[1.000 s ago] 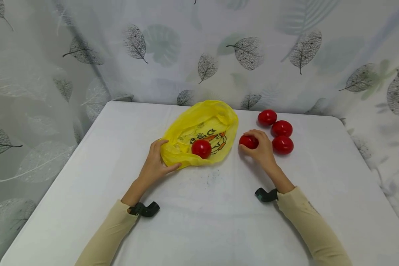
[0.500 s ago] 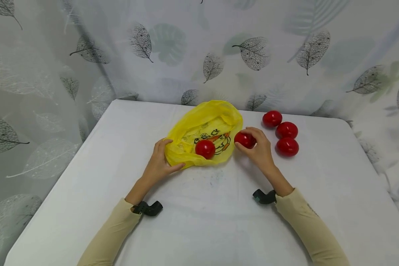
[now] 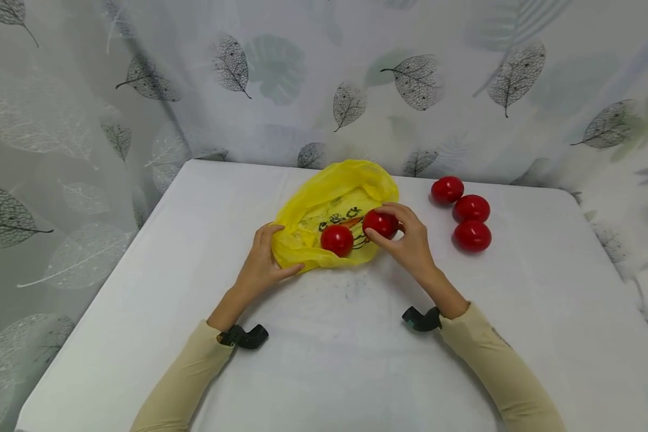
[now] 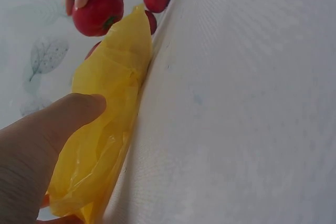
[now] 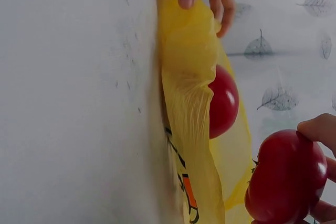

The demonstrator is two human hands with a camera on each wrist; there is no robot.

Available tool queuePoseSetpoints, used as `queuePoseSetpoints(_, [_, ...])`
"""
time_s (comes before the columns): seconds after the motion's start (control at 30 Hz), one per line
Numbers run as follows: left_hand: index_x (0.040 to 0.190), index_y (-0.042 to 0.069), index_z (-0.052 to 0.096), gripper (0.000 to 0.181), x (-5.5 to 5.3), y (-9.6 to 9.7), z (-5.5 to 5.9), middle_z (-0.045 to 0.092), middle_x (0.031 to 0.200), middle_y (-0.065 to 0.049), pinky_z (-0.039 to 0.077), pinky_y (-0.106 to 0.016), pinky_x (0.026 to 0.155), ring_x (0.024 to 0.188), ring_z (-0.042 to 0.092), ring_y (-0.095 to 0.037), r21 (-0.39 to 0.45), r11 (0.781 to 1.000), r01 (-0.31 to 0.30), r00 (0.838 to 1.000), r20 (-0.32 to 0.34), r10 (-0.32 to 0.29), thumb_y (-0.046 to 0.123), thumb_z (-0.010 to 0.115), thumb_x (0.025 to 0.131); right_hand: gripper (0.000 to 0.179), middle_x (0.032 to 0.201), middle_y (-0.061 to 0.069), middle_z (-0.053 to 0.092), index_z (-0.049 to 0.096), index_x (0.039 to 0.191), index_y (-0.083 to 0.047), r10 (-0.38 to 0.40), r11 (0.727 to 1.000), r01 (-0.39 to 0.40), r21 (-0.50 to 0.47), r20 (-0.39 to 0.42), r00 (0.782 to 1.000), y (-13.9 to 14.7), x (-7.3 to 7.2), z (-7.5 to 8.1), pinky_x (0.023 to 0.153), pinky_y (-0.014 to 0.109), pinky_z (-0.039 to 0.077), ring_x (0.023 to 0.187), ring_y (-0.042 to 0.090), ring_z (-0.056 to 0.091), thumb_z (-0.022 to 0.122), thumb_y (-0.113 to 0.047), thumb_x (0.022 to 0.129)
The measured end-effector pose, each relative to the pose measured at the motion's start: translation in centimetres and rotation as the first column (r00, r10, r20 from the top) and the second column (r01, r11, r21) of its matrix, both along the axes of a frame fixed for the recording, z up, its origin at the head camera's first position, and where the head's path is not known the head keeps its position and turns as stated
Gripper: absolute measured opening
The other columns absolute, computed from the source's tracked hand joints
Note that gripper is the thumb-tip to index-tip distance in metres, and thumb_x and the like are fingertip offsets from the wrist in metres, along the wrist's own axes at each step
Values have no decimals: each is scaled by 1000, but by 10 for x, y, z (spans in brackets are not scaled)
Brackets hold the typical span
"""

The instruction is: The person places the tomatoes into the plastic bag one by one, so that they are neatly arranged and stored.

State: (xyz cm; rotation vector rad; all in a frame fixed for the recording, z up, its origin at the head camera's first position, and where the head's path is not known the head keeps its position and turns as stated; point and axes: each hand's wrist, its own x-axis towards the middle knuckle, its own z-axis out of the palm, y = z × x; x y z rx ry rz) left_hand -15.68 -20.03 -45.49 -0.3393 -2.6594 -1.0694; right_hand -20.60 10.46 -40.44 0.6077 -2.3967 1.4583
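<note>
A yellow plastic bag (image 3: 329,180) lies with its mouth spread, a printed design showing inside. One red tomato (image 3: 337,240) sits in it, partly screened by the bag's near side in the right wrist view. At the bag's left edge, my left hand (image 3: 256,270) grips the rim, thumb (image 4: 84,109) on the near side and fingers mostly hidden behind. My right hand (image 3: 410,243) pinches a second tomato (image 5: 286,177) between thumb and fingers. That tomato is over the right part of the bag, raised above it in both wrist views; its green stem end shows.
Right of the bag, three more tomatoes stand close together on the white table: a back one (image 3: 447,190), a middle one (image 3: 472,208) and a front one (image 3: 472,236). A leaf-patterned curtain (image 3: 281,132) hangs behind the table's far edge.
My right hand has carried its tomato leftward, from the table beside the bag to over the bag. My left hand keeps its grip on the rim. The head view has shifted slightly.
</note>
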Motion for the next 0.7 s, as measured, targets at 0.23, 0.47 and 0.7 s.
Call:
queuePoseSetpoints(0.23, [137, 8, 36, 89, 1, 0, 0, 32, 144, -19, 43, -49, 105, 132, 40, -35, 7, 1000, 6, 1000, 25, -6, 33, 88, 70, 42, 132, 13, 56, 64, 119, -5, 43, 998, -45, -48, -33, 999, -15, 0, 0, 93, 51, 51, 124, 26, 50, 79, -9, 81])
queuePoseSetpoints(0.47, [136, 7, 37, 89, -1, -2, -2, 34, 143, -20, 41, -49, 106, 132, 40, -34, -8, 1000, 13, 1000, -14, -13, 33, 88, 70, 42, 131, 14, 56, 64, 118, -3, 97, 992, -102, -79, -70, 993, -33, -2, 0, 92, 50, 52, 122, 27, 51, 80, -6, 80])
queuePoseSetpoints(0.7, [136, 7, 37, 87, -1, -3, -2, 34, 142, -19, 42, -47, 106, 129, 42, -34, -18, 1000, 14, 1000, -24, -14, 34, 88, 71, 42, 132, 13, 55, 64, 119, -5, 156, 981, -163, -108, -75, 985, -51, -6, -2, 90, 50, 53, 120, 27, 52, 80, -6, 79])
